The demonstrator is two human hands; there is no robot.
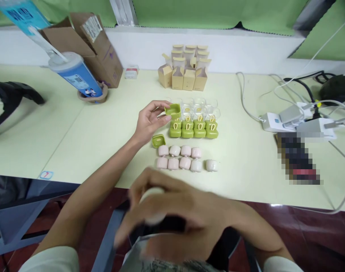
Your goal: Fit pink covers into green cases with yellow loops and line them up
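Note:
My left hand (151, 120) pinches a small green plastic cup (173, 110), its hollow side up, above the table. Near the camera, my right hand (175, 215) is blurred, its fingers curled round a whitish rounded piece (154, 204) partly hidden by them. Another hollow green cup (158, 141) lies below my left wrist. Right of it, several green caps with yellow loops (193, 129) stand in two rows, in front of clear plastic cups (201, 107). Closer to me are two rows of pale pink and off-white rounded pieces (179, 163).
Several open small cardboard boxes (188, 77) stand against the wall. To the left are a blue tub (78, 81), a large carton (104, 56) and a small white box (131, 71). White power strips (283, 119), cables and a pixelated dark object (297, 158) lie at right.

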